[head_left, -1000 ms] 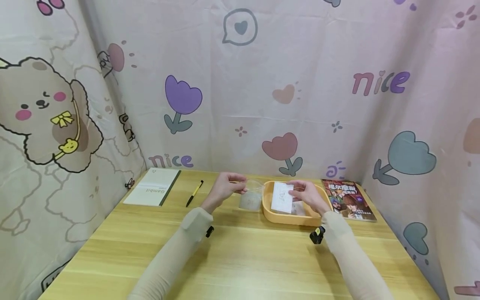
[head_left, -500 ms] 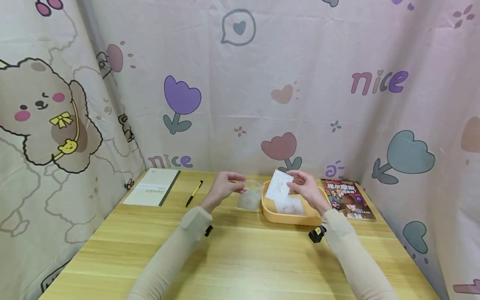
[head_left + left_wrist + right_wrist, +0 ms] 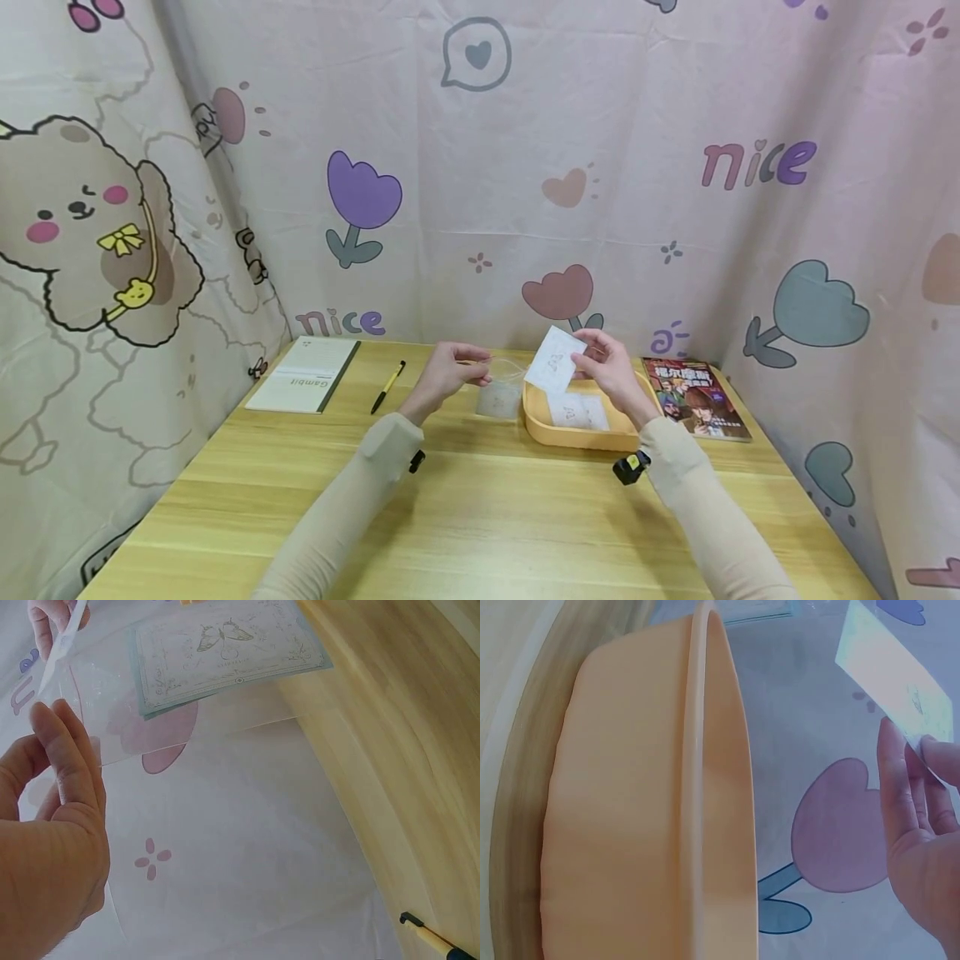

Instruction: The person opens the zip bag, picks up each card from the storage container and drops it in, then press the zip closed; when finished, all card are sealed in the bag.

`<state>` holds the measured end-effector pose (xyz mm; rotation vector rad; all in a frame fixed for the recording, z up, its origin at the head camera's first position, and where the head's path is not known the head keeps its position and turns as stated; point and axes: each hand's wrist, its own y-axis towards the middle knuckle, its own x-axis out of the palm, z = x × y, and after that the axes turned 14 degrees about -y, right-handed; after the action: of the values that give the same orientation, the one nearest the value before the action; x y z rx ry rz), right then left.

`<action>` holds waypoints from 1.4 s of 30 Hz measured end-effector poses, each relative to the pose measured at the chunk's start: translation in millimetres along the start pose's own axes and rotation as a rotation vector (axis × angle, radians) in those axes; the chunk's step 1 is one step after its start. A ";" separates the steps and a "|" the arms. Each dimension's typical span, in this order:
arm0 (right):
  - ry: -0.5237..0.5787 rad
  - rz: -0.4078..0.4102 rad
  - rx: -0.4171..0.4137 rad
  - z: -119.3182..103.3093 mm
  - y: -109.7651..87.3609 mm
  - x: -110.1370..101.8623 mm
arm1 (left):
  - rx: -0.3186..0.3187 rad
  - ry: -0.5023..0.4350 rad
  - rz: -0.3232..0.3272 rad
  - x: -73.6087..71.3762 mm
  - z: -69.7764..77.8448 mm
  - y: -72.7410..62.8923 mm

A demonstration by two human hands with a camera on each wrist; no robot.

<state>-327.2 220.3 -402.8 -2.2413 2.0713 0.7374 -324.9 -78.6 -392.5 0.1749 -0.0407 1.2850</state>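
Observation:
In the head view my left hand (image 3: 447,375) pinches the edge of a clear plastic bag (image 3: 247,711), held just left of the tray. Inside the bag lie pale cards (image 3: 229,649) with a butterfly print and greenish edges, as the left wrist view shows. Between thumb and fingers my right hand (image 3: 611,375) holds a white card (image 3: 555,360), tilted, above the tray's back left part. Its print is too faint to read. The orange-yellow tray (image 3: 581,438) stands below, with another whitish printed card or packet (image 3: 577,411) in it.
To the left, a notebook (image 3: 303,375) and a black-and-yellow pen (image 3: 388,387) lie on the wooden table (image 3: 480,517). A magazine (image 3: 701,400) lies right of the tray. A patterned curtain (image 3: 465,167) hangs close behind.
My right hand has lifted the white card and tilted it toward the left, uncovering the card in the tray. My left hand and the bag have barely moved.

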 end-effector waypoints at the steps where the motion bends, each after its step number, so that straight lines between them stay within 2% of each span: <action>1: 0.007 0.007 0.002 -0.6 -0.3 0.3 | 0.000 -0.001 -0.001 -0.3 -0.1 0.0; 13: 0.125 0.097 -0.045 -9.6 -0.5 9.4 | 0.015 0.000 0.005 1.4 -0.3 0.2; 25: 0.202 0.123 -0.115 -20.0 0.1 25.3 | 0.021 0.022 -0.004 2.7 -1.7 -1.2; 31: 0.235 0.165 -0.139 -24.6 -0.7 37.1 | 0.013 0.015 -0.010 3.8 -3.6 -0.2; 38: 0.185 0.161 -0.228 -30.7 1.7 51.2 | 0.018 0.005 -0.020 4.0 -5.7 -0.7; 42: 0.081 0.147 -0.256 -34.5 1.0 55.4 | 0.023 0.007 -0.014 4.8 -4.2 -1.7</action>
<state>-315.7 157.3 -390.5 -2.2945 2.3205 0.9888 -322.3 -73.9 -396.3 0.1899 -0.0188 1.2720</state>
